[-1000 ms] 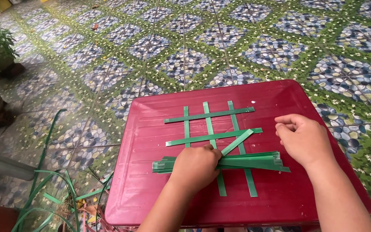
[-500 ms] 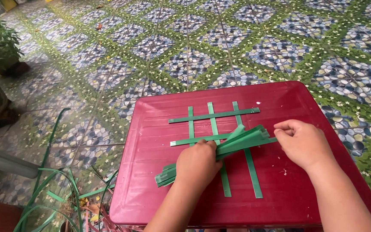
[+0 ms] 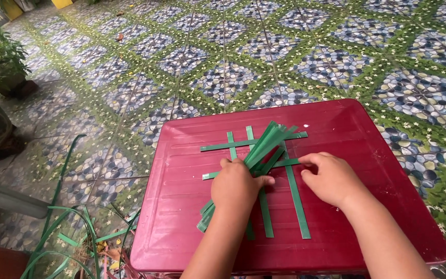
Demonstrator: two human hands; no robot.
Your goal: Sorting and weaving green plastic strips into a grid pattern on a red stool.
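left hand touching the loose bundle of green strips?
Touching. Head view: left hand grips the bundle of green strips, fingers wrapped over it above the red tray.

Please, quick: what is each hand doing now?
Left hand: closed on the strip bundle.
Right hand: fingers curled, pressing the woven strips; no clear grasp.

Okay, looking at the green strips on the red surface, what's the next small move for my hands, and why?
Probably draw one strip out of the bundle with the right hand while the left hand keeps holding it. The bundle lies slanted across the lattice on the red surface, covering its middle, and the right fingers already rest at the crossing beside it, so separating one strip looks easiest.
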